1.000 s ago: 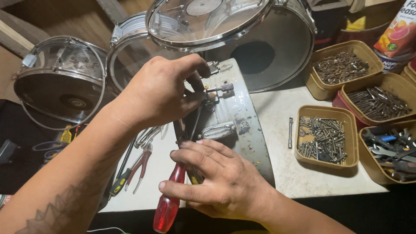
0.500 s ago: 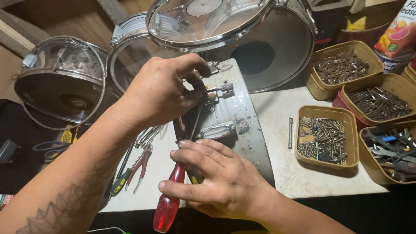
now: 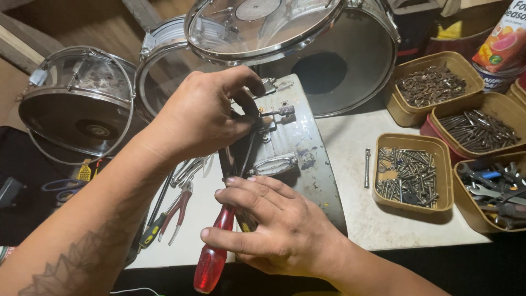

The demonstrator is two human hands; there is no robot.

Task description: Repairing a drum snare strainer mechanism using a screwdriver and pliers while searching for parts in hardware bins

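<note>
Left hand [image 3: 205, 118] pinches a lug [image 3: 268, 118] on the grey shell [image 3: 307, 159] at frame centre; right hand [image 3: 274, 230] grips a red screwdriver [image 3: 212, 262] below it; trays of screws [image 3: 408, 175] sit right on the tabletop [image 3: 356, 214]

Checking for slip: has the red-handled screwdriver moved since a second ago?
No. The red-handled screwdriver under the right hand sits at the same spot relative to the loose metal rod on the white tabletop.

Glossy red translucent plastic screwdriver handle [image 3: 212, 262]; scuffed, dull grey metal drum shell [image 3: 307, 159]; shiny chrome hoops [image 3: 263, 52]; matt counter [image 3: 350, 159].
</note>
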